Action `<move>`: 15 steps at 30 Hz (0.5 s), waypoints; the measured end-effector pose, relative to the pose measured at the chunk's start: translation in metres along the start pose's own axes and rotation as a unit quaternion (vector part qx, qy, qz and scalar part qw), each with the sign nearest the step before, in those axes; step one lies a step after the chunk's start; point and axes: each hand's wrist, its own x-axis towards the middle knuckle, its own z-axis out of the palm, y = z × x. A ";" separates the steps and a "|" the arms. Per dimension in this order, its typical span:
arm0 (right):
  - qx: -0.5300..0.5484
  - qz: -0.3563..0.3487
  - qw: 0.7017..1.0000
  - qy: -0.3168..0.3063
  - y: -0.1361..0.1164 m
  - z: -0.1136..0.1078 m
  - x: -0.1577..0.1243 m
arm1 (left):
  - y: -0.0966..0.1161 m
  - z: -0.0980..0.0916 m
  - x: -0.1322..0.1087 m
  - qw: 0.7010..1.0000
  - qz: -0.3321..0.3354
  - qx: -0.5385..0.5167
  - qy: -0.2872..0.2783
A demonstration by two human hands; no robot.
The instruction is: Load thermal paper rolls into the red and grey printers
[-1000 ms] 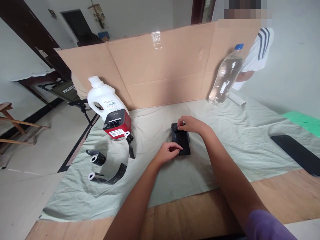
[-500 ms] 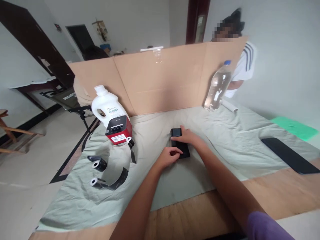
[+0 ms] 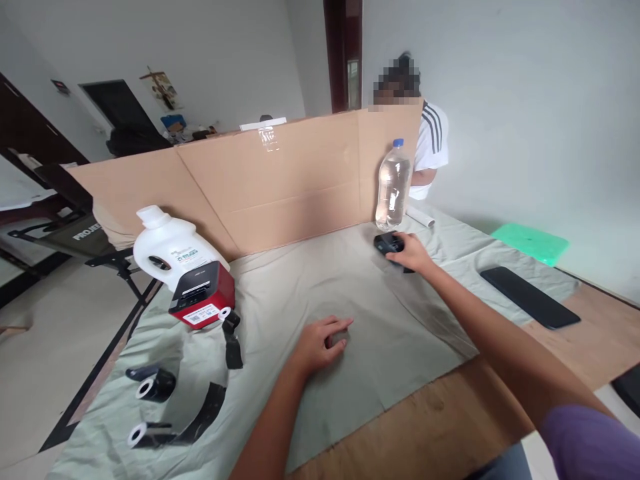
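My right hand (image 3: 413, 253) grips a small black device (image 3: 386, 245) from its right side, at the back right of the cloth, just in front of a clear plastic bottle (image 3: 394, 183) with a blue cap. The fingers hide part of the device, so its exact kind is unclear. My left hand (image 3: 320, 343) rests open on the grey-green cloth (image 3: 370, 373), index finger stretched out, touching only the fabric. Left of it lie small dark rolls with white cores: one roll (image 3: 233, 323) beside the red-and-black printer (image 3: 203, 295), another roll (image 3: 156, 387), and a third (image 3: 147, 435) partly unrolled.
A white jug (image 3: 170, 243) stands behind the printer. A cardboard panel (image 3: 290, 180) spans the back, with a person (image 3: 434, 137) beyond its right end. On the right lie a black flat slab (image 3: 530, 297) and a green sheet (image 3: 533, 243). Bare wood (image 3: 425, 427) shows along the front edge.
My right hand has carried the black device from the middle of the cloth to the back right, near the bottle. My left hand has come off the device. The view has turned right.
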 end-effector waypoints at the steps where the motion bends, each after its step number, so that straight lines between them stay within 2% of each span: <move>1: -0.005 0.015 1.000 0.025 0.016 -0.008 0.013 | 0.000 0.000 0.000 1.000 -0.002 -0.001 -0.002; 4: -0.029 0.045 0.996 0.072 0.052 -0.021 0.046 | -0.001 0.000 0.001 1.000 -0.007 -0.013 -0.005; 7: -0.068 0.063 0.994 0.054 0.071 -0.021 0.064 | -0.002 0.000 0.001 1.000 -0.013 -0.026 -0.003; 12: -0.108 0.078 0.990 0.044 0.082 -0.009 0.068 | 0.000 -0.003 0.002 0.999 -0.025 -0.024 -0.009; 15: -0.143 0.077 0.986 0.027 0.083 -0.010 0.065 | 0.002 -0.004 0.002 0.999 -0.029 -0.027 -0.004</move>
